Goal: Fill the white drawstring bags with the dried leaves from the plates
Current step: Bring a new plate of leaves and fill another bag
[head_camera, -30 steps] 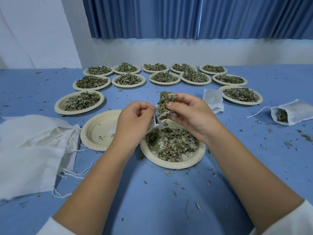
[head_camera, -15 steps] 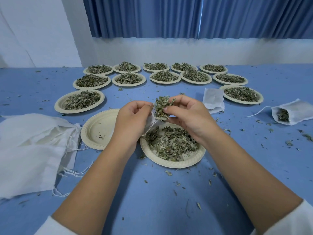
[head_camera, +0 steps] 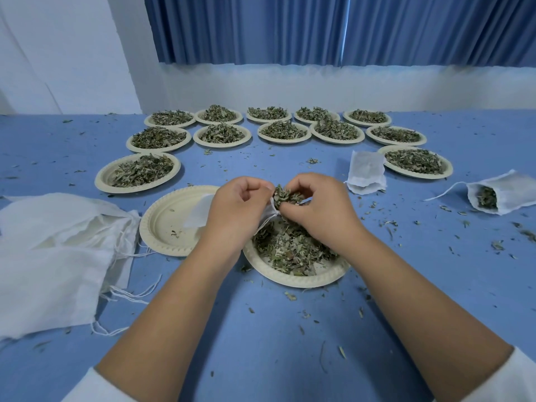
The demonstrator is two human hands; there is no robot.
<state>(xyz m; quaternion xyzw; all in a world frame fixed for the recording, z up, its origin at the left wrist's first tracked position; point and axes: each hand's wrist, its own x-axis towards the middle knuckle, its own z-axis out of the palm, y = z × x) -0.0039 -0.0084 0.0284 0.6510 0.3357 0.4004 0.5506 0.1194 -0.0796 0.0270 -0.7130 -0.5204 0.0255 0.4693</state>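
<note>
My left hand (head_camera: 235, 211) pinches the mouth of a small white drawstring bag (head_camera: 200, 211), most of it hidden behind the hand. My right hand (head_camera: 320, 211) pinches a clump of dried leaves (head_camera: 284, 195) right at the bag's mouth. Both hands hover above a paper plate (head_camera: 298, 281) that holds a loose heap of dried leaves (head_camera: 290, 248). An emptied plate (head_camera: 162, 230) lies just to its left.
Several leaf-filled plates (head_camera: 139, 172) curve across the back of the blue table. A filled bag (head_camera: 504, 195) lies open at the right, an empty one (head_camera: 367, 172) behind my right hand. A pile of white cloth bags (head_camera: 55, 256) lies at the left. Leaf crumbs are scattered about.
Both hands have sunk toward the plate and drawn together. The clump of leaves in my right hand has come down to the bag's mouth.
</note>
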